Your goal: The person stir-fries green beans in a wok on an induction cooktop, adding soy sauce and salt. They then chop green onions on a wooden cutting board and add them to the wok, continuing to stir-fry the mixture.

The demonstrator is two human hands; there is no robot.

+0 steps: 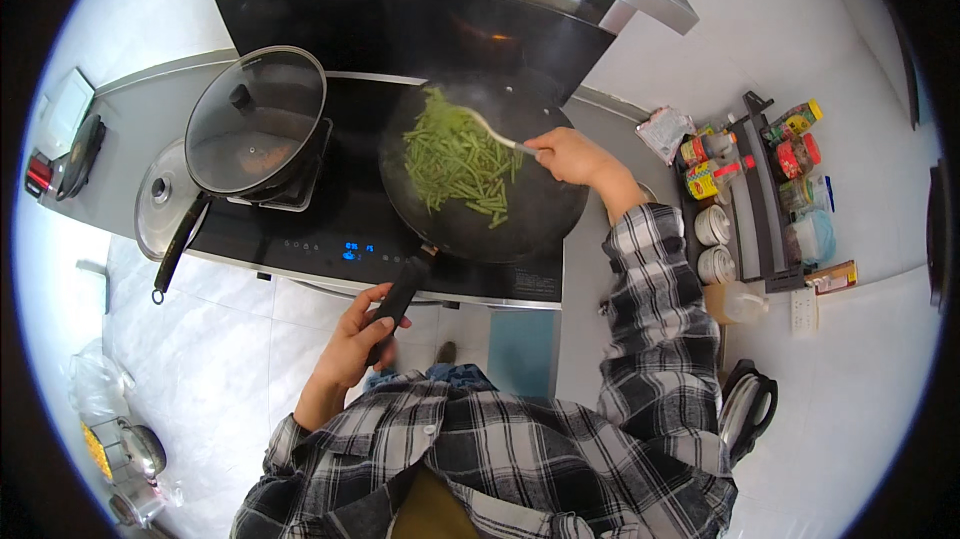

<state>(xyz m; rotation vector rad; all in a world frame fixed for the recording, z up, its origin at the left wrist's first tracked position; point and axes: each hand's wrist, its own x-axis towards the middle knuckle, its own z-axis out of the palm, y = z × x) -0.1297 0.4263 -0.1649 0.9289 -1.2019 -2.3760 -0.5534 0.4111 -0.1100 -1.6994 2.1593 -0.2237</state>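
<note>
A dark wok point(540, 201) sits on the right side of the black glass cooktop point(360, 164). Cut green beans point(457, 156) lie heaped in its left half, with steam above them. My left hand point(364, 336) is wrapped around the wok's black handle point(403, 288), at the cooktop's front edge. Over the wok's right side, my right hand point(566, 155) grips the grey handle of a light-coloured spatula or spoon point(491, 130). Its head reaches into the far part of the beans and is blurred or hidden among them.
Left of the wok stands a pan under a glass lid point(255, 119), its handle point(180, 246) jutting past the front edge. Another glass lid point(161, 194) lies beside it. Seasoning bottles point(705, 164) and lidded jars point(712, 246) line the right counter by a rack point(757, 194). A range hood point(420, 14) hangs behind.
</note>
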